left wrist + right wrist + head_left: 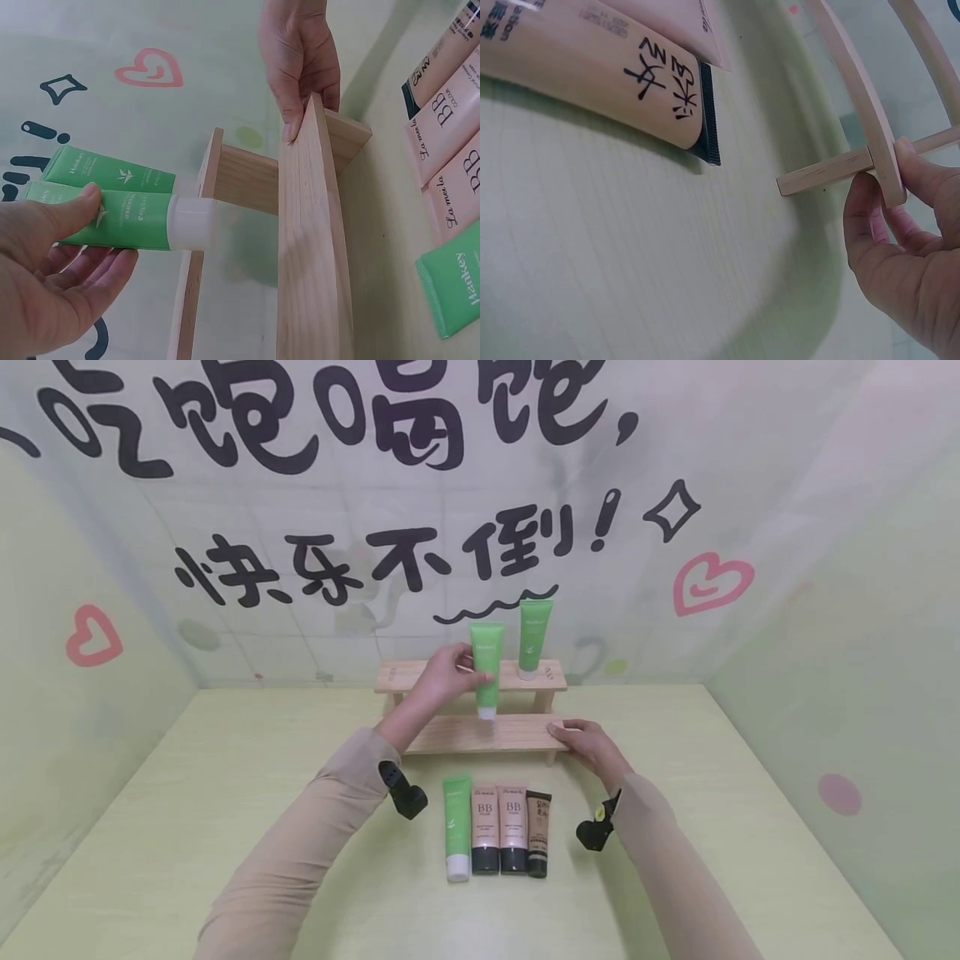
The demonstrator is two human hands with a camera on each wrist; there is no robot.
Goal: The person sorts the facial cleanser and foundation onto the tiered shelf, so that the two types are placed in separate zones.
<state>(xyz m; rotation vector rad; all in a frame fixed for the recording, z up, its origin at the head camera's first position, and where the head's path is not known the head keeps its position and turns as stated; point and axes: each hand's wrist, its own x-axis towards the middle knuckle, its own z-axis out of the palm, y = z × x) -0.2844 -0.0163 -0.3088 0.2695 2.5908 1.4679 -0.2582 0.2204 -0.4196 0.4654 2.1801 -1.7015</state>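
A staged recording booth is shown, not a lived-in room. The pale green tabletop point(225, 827) is enclosed on three sides by a printed backdrop point(750, 460) with large black Chinese lettering, pink hearts point(711, 582) and dots. A small two-step wooden display rack point(480, 735) is set at the back, and cosmetic tubes point(498, 827) are laid out in a neat row, shop-display style.

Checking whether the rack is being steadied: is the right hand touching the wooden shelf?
Touching. The right wrist view shows the right hand pinching the shelf edge between thumb and fingers.
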